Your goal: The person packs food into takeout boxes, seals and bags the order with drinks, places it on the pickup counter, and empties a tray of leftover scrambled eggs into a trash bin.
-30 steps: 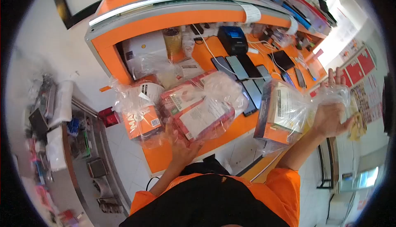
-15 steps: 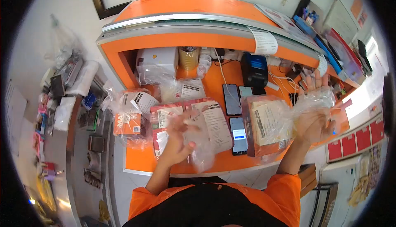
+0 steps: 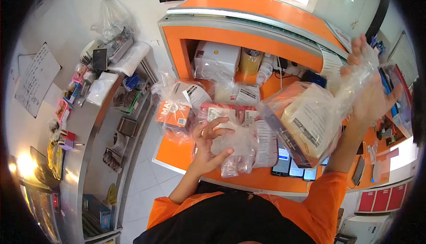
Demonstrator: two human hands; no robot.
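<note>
My left hand (image 3: 209,148) is at the front of the counter, fingers curved and apart, with the thumb spread. Loose film of a clear plastic bag (image 3: 242,148) lies against its fingers, over red printed packs (image 3: 216,109) with paper slips. My right hand (image 3: 372,95) is raised on the right, fingers stretched upward, with the gathered neck of another clear bag across it. That bag (image 3: 306,124) hangs tilted from this hand; inside are a dark box and a paper-labelled pack. Left of the red packs sits a bagged orange box (image 3: 174,113).
Several phones (image 3: 296,167) lie under the raised bag. A white device (image 3: 217,57) and a roll of tape (image 3: 251,61) stand beneath the orange shelf (image 3: 248,33). A metal rack (image 3: 100,124) with supplies runs along the left.
My right hand has moved up, lifting and tilting its bagged box off the counter. The view has turned left. My left hand is less blurred and stays by the plastic over the red packs.
</note>
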